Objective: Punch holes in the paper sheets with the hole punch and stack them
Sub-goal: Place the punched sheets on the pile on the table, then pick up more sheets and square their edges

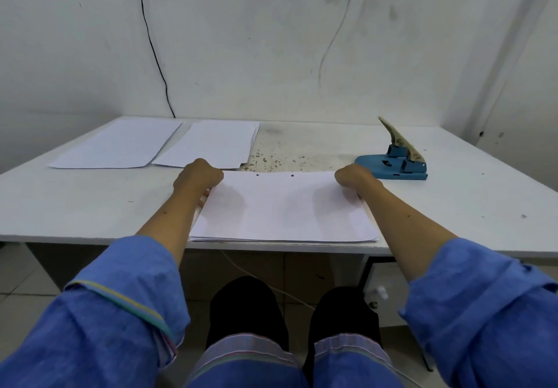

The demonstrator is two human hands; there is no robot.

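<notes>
A stack of white sheets [283,209] lies at the table's front edge, its top sheet showing two punched holes along the far edge. My left hand [197,176] grips the stack's left side, fingers curled down at its edge. At the stack's right side, my right hand [354,176] grips it in the same way. The blue hole punch [395,166] with its cream lever raised stands just right of my right hand, apart from the paper.
Two more piles of white paper lie at the far left: one [119,144] near the left edge, another [216,143] beside it. A stained patch marks the white table [302,149] in the middle. A black cable [154,52] hangs down the wall.
</notes>
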